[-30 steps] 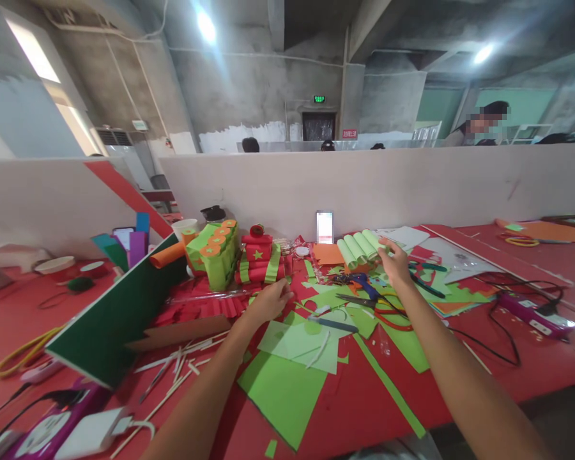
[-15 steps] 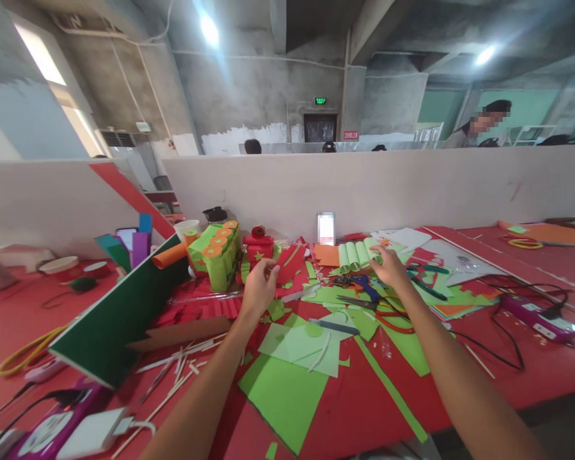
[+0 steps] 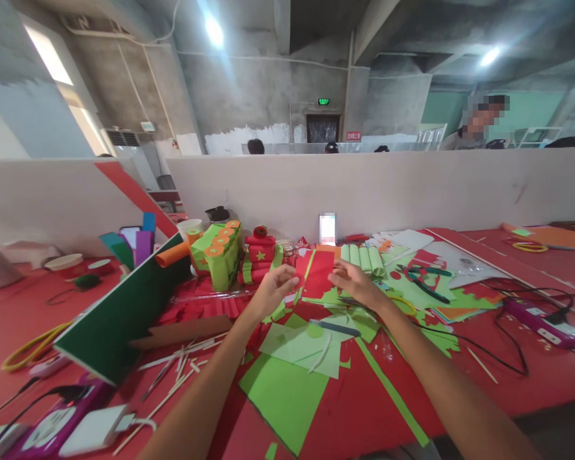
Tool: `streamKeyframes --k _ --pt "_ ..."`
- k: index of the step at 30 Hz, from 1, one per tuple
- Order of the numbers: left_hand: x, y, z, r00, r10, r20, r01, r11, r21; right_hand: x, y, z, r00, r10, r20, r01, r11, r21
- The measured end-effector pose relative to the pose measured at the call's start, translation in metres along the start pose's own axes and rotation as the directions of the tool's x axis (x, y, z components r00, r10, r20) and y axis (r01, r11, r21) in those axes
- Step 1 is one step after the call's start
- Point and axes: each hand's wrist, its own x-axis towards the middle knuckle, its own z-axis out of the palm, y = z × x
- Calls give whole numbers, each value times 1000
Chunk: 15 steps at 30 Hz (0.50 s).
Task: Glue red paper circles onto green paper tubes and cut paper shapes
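A red paper sheet (image 3: 322, 276) with a thin yellow-green strip across it is held up between my two hands. My left hand (image 3: 274, 291) pinches its left edge, and my right hand (image 3: 357, 284) grips the right edge. Just behind my right hand, a row of pale green paper rolls (image 3: 364, 257) lies on the table. Left of the sheet stands a red paper model (image 3: 260, 252) with a star on its front. Beside that is a green paper piece with orange round tops (image 3: 218, 252).
Light green paper sheets (image 3: 287, 390) and a blue-grey pen-like tool (image 3: 335, 328) lie in front. Green-handled pliers (image 3: 429, 284) are at the right, with a purple power strip (image 3: 541, 322) beyond. A dark green board (image 3: 119, 319) leans at the left. A lit phone (image 3: 327, 229) stands by the partition.
My right hand has left the green rolls and moved left to the red sheet. The sheet is now raised between both hands; my left hand has shifted slightly right.
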Motion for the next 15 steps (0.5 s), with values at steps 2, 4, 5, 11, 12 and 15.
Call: streamKeyframes --k 2,4,5,11,12,15 --pt "0 -3 0 997 -49 65 47 998 40 1 0 11 999 -45 0 45 999 14" --pt "-1 -8 -2 989 -104 107 91 989 117 2 2 13 994 -91 -59 89 996 -26" --pt "-1 -11 -3 986 -126 110 105 979 175 3 3 12 989 -108 -103 103 993 -59" --pt "1 -24 -12 998 -60 -3 51 824 564 1 1 0 958 -200 -206 141 953 -268" --pt "1 -23 -13 999 -32 -30 44 813 581 0 1 0 951 -226 -211 145 929 -339" --pt "3 -15 -12 996 18 -87 32 847 531 -1 1 3 930 -315 -188 168 821 -546"
